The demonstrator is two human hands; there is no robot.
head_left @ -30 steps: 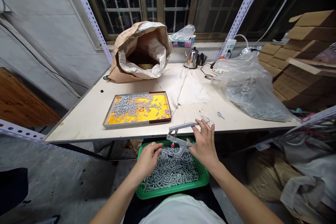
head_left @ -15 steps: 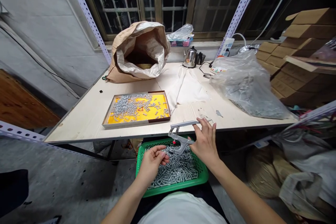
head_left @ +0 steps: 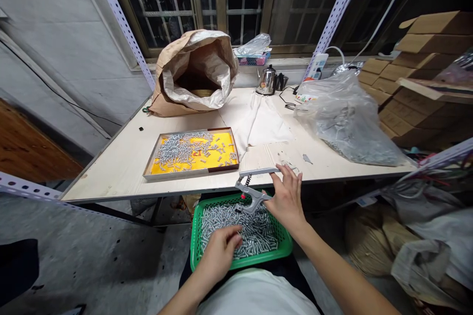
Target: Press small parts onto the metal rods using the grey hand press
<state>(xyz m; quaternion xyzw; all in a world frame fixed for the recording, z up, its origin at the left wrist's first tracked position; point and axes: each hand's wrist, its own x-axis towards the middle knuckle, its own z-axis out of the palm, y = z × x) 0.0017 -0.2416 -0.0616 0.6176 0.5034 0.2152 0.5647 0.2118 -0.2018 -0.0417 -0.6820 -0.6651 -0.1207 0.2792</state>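
My right hand (head_left: pixel 286 197) grips a pair of grey metal hand-press pliers (head_left: pixel 254 196) with a spring and a small red tip; their jaws point left, with a gap between them. Below is a green plastic basket (head_left: pixel 195 241) in my lap, filled with small silvery screw-like metal pieces (head_left: pixel 254 238). Over the basket's near part, my left hand (head_left: pixel 220 250) has its fingers curled and the thumb close to the index finger. Whatever may be between those fingertips is hidden.
On the table (head_left: pixel 114 172) lies a shallow tray (head_left: pixel 192 176) with small metal parts on yellow. Behind it stands an open paper sack (head_left: pixel 162 78). A clear plastic bag (head_left: pixel 351 118), white cloth (head_left: pixel 266 125) and metal kettle (head_left: pixel 266 81) are farther right. Cardboard boxes (head_left: pixel 421 64) are stacked at right.
My left hand has moved down and toward me, away from the plier jaws, and its fingers have curled in. The pliers and right hand have shifted only slightly.
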